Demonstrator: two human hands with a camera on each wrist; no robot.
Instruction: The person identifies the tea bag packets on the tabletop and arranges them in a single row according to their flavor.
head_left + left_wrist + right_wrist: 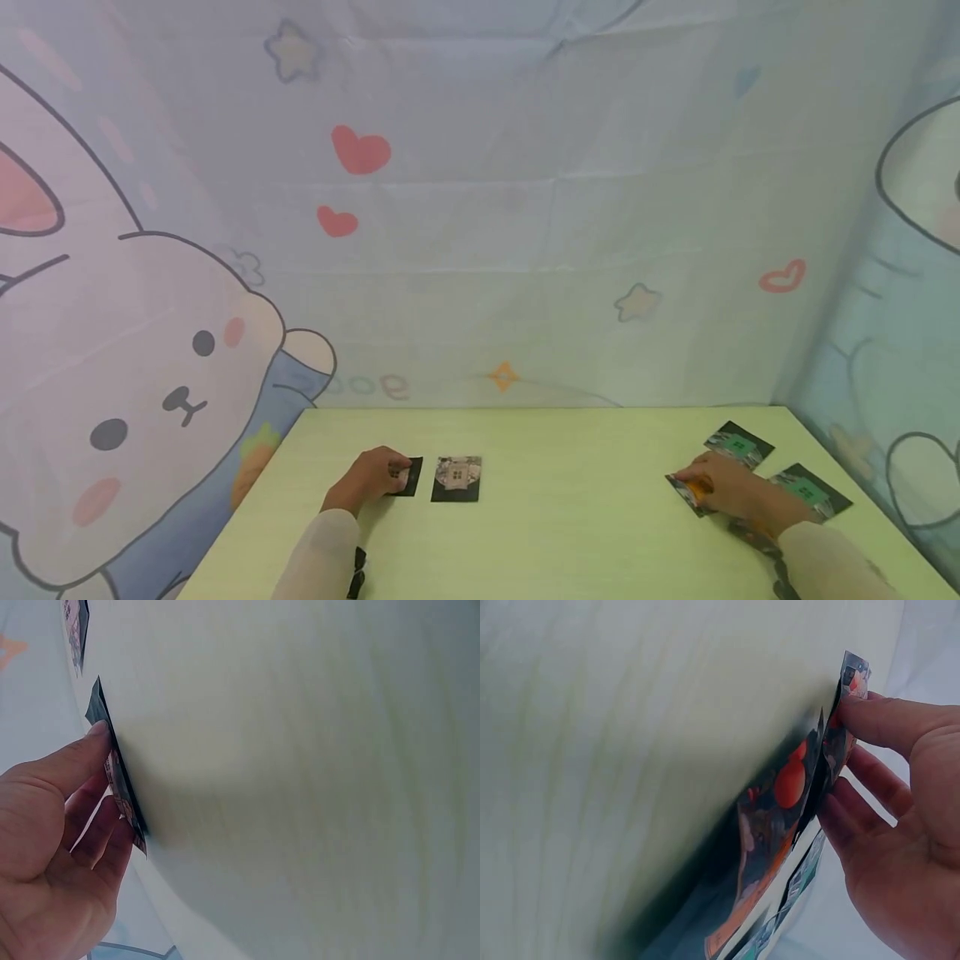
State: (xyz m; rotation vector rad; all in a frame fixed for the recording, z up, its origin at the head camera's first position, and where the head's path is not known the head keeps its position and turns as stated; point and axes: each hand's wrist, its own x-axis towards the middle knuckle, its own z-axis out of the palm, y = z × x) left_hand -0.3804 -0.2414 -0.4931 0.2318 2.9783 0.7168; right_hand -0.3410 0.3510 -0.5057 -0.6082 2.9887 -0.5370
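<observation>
My left hand [366, 479] grips a small flat dark packet [410, 478] with a pinkish print, at the table's left. In the left wrist view the thumb is on one edge of this packet [120, 784] and the fingers on the other. Just to its right lies a matching packet [457, 479]. On the right side my right hand [731, 490] holds a packet with an orange print [686, 495], thumb and fingers at its edges. Close beside it is a second orange packet [772, 825], partly covered by my wrist in the head view.
Two packets with green labels, one farther back [739, 445] and one to the right [812, 492], lie around my right hand. The pale yellow-green table [562, 517] meets a printed cloth backdrop [525, 208] behind it and at both sides.
</observation>
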